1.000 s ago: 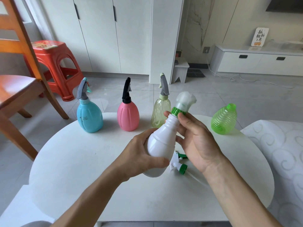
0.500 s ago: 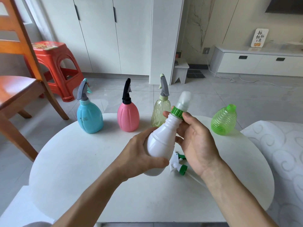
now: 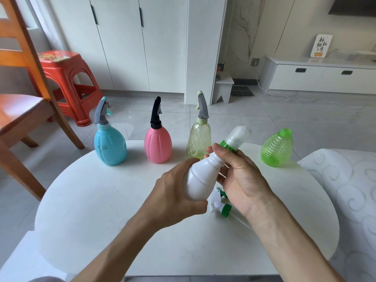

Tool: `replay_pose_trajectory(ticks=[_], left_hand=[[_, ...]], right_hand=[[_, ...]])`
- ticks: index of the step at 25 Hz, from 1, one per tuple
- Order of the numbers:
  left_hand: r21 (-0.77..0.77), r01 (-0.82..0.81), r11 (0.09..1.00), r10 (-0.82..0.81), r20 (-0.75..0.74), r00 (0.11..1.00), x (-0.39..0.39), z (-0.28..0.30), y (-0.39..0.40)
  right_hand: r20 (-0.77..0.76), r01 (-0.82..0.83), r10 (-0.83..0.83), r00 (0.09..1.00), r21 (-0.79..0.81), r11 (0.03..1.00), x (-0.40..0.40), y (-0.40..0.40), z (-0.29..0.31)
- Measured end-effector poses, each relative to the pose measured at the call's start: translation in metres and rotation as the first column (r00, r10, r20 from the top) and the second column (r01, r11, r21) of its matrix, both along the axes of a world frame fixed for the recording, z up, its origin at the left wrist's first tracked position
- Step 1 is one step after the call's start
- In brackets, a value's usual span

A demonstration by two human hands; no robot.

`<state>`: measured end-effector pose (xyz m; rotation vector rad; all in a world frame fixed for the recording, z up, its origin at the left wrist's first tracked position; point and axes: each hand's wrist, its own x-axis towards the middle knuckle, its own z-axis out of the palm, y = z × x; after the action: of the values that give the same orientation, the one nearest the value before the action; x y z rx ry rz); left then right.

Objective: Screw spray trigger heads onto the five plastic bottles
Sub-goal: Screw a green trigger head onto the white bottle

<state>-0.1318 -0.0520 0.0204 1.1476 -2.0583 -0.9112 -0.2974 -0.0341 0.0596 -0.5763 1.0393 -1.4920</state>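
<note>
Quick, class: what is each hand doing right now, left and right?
Left hand: closed around the body of the white bottle.
Right hand: fingers closed on the green collar of the bottle's spray head.

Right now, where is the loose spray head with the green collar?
The loose spray head lies on the white table, just below the white bottle, between the left hand and the right hand.

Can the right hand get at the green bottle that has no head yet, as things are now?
Probably not at once: the right hand is gripping the green collar on the white bottle. Once freed, the way to the green bottle looks clear; nothing stands between them.
</note>
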Motion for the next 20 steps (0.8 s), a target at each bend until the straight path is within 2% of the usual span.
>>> replay_pose_trajectory(ticks=[2, 7, 12, 16, 20], left_hand=[[-0.021, -0.02, 1.0, 0.02, 0.012, 1.0, -0.0014, -0.0015, -0.0007], [0.02, -0.053, 0.998, 0.054, -0.048, 0.997, 0.0009, -0.0013, -0.007], [0.006, -0.066, 0.998, 0.067, -0.049, 0.997, 0.0024, -0.0006, -0.005], [0.003, -0.05, 0.999, 0.05, -0.035, 0.998, 0.0025, -0.0011, -0.0033], [0.01, -0.077, 0.997, 0.077, -0.013, 0.997, 0.0018, -0.0016, -0.0052]], right_hand=[[0.023, -0.01, 0.01, 1.0, -0.004, 1.0, -0.0015, 0.0001, -0.0005], [0.112, -0.151, 0.166, 0.98, -0.131, 0.98, -0.0072, 0.0019, 0.002], [-0.029, -0.088, 0.085, 0.996, -0.114, 0.99, -0.0037, 0.0014, 0.0008], [0.004, -0.017, 0.017, 1.0, -0.041, 0.999, -0.0018, 0.0007, -0.001], [0.051, -0.085, 0.087, 0.995, -0.035, 0.996, -0.0022, -0.0005, -0.0032]])
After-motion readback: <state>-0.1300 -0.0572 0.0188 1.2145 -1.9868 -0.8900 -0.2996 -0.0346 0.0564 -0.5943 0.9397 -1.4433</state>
